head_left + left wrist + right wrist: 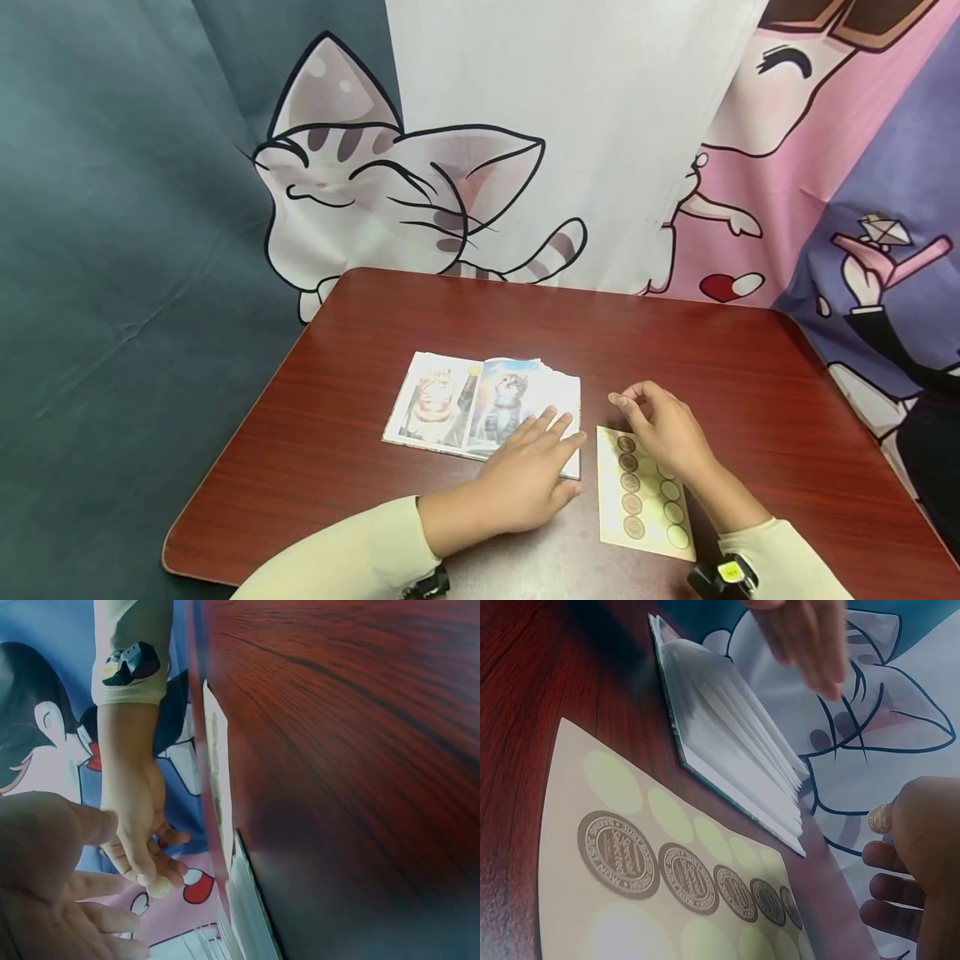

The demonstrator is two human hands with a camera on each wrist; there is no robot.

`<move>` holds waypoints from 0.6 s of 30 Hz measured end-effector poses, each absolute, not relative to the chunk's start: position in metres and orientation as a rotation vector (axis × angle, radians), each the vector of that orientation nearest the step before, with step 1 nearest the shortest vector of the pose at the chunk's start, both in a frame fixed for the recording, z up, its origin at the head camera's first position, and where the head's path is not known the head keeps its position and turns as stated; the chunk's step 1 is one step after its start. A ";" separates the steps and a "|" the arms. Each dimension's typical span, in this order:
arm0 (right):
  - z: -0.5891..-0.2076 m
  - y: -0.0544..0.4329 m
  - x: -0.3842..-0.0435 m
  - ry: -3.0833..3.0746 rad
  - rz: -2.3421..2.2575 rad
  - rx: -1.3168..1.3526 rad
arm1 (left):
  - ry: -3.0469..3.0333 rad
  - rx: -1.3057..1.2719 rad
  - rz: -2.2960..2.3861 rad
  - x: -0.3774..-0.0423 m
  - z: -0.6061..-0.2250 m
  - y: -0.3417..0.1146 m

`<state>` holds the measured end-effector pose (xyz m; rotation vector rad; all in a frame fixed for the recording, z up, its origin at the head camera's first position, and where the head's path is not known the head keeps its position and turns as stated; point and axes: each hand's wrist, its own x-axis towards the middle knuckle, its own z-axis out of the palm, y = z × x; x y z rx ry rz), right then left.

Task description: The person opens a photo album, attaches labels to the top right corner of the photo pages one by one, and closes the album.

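An open picture book (435,408) lies on the table with cat pictures on its two facing pages. Over its right page my left hand (528,479) is spread, fingers extended; the left wrist view suggests it hovers above the paper. Between the thumb and fingers of my right hand (667,429) a small round sticker (880,819) with brown print is pinched. That hand is raised over the top of a cream sticker sheet (652,535), right of the book. In the right wrist view, the sheet has a row of brown printed round stickers and several pale blank circles.
Beneath everything is a reddish-brown wooden table (337,500). Behind it hangs a cloth backdrop (585,100) with cartoon cats and figures. Each wrist carries a small black device, such as the one on the right wrist (727,575).
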<state>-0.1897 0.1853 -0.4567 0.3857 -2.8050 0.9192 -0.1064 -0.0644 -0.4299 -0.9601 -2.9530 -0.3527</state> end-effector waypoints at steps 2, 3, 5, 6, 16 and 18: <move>-0.456 0.183 -0.191 -2.810 0.929 0.386 | -3.004 -0.951 -0.329 -0.105 -0.431 -0.070; -0.456 0.182 -0.192 -2.813 0.930 0.388 | -3.033 -0.945 -0.320 -0.104 -0.432 -0.073; -0.456 0.180 -0.193 -2.816 0.933 0.394 | -3.092 -0.948 -0.298 -0.102 -0.434 -0.078; -0.456 0.179 -0.193 -2.818 0.933 0.400 | -3.121 -0.949 -0.298 -0.102 -0.436 -0.081; -0.457 0.169 -0.199 -2.816 0.929 0.439 | -3.294 -0.886 -0.284 -0.102 -0.446 -0.102; -0.457 0.167 -0.201 -2.815 0.927 0.444 | -3.298 -0.880 -0.276 -0.102 -0.448 -0.103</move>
